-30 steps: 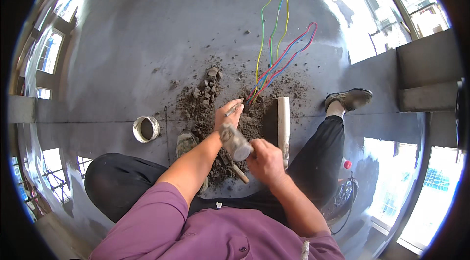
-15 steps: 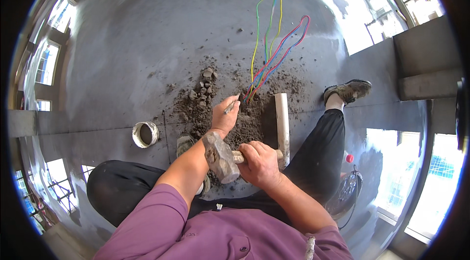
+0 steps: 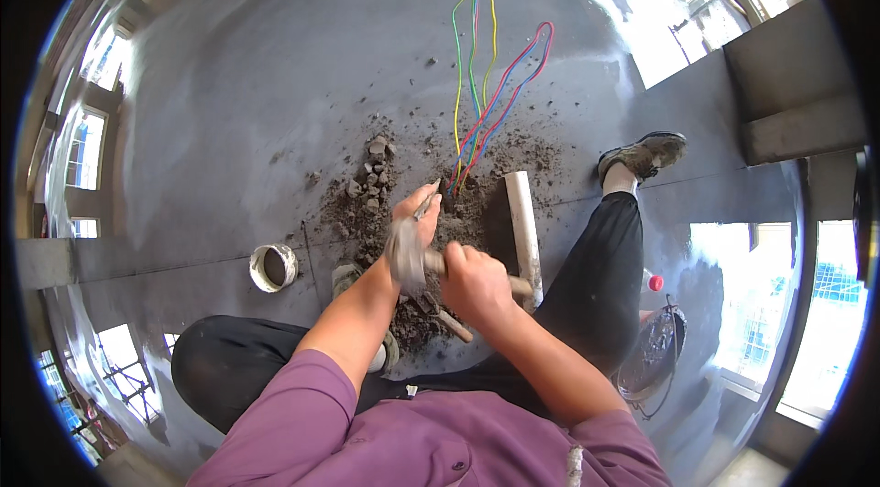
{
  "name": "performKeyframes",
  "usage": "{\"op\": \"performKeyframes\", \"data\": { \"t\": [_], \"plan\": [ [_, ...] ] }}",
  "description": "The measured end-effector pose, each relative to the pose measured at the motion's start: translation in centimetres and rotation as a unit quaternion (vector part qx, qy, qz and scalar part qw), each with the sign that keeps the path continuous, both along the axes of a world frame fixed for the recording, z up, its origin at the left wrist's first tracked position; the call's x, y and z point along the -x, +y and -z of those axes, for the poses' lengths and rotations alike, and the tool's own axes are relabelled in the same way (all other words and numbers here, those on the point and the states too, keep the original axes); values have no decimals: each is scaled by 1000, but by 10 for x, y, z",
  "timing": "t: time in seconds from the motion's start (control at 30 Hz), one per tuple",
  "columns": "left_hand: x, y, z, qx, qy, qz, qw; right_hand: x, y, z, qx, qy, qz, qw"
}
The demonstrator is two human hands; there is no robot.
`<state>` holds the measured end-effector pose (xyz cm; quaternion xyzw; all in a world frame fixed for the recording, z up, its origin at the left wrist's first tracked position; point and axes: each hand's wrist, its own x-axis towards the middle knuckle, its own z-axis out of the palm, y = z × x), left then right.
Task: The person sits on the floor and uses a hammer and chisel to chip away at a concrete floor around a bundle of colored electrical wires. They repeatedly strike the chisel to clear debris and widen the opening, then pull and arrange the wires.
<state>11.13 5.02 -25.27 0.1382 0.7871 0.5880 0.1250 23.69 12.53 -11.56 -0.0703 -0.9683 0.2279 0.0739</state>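
My left hand (image 3: 414,214) is closed around a thin metal chisel (image 3: 426,203), whose tip points at the broken floor beside a bundle of coloured wires (image 3: 478,131). In my right hand (image 3: 478,287) is the wooden handle of a club hammer (image 3: 406,256). The hammer's head is smeared by motion and lies in front of my left wrist, so whether they touch I cannot tell. Grey rubble (image 3: 371,180) and loose dirt surround the wires. Nearer to me, a tool with a short wooden handle (image 3: 454,326) lies on the dirt.
A white pipe (image 3: 524,235) lies right of the dirt, near my right leg. An open white tub (image 3: 274,268) stands on the left. To the right are a dark bucket (image 3: 653,354) and a red bottle cap (image 3: 655,283). My shod foot (image 3: 643,155) rests far right.
The hammer head has moved away from my body, and my right hand has shifted slightly the same way. The wooden-handled tool on the dirt has come into sight. My left hand still grips the chisel.
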Motion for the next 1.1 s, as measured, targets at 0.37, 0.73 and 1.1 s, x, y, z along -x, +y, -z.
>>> {"op": "performKeyframes", "data": {
  "t": [0.37, 0.73, 1.1],
  "plan": [
    [6, -9, 19, 7, -21, -4, 1000, 13, 8, 0, 8, -97, 50, 994],
    [10, -14, 10, 33, -40, -2, 999, 21, 8, 3, 13, -43, -13, 999],
    [45, -22, 29, -176, -340, -80, 920, -4, -1, -10, 79, -20, -21, 996]
  ]
}}
